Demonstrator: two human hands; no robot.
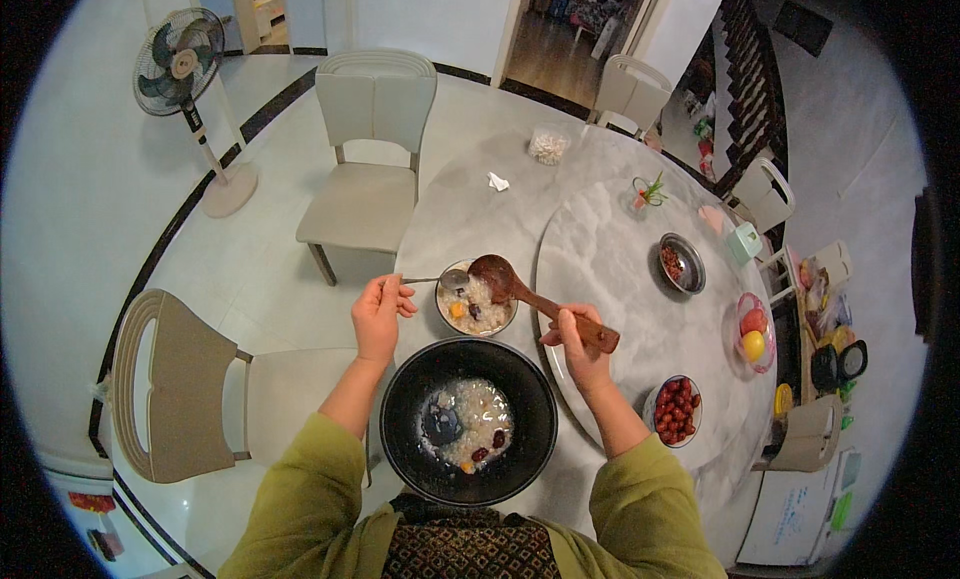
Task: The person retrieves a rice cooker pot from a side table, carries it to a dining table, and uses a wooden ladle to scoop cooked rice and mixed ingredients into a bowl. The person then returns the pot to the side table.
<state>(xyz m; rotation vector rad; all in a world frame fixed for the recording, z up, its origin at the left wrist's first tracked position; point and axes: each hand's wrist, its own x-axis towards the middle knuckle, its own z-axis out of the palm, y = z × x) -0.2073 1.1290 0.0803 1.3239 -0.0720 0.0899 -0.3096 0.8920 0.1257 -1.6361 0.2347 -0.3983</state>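
Note:
My left hand [379, 316] grips the handle of a metal spoon [454, 279], whose bowl is over the left side of a bowl of porridge [480, 320]. Orange chunks and dark red dates show among the pale grains. In my right hand [577, 346] is the handle of a wooden ladle [493, 271]; its head is tilted at the bowl's far right rim, against the porridge. Directly before me stands a black pot [397, 459] with some porridge and a few dates at its bottom.
A raised marble turntable [592, 264] bears a bowl of red dates [677, 410], a metal bowl [691, 262], a fruit basket [754, 331] and a small plant [651, 192]. Farther off are a crumpled tissue [497, 182] and a tub of cotton swabs [549, 147]. Chairs [360, 204] surround the table.

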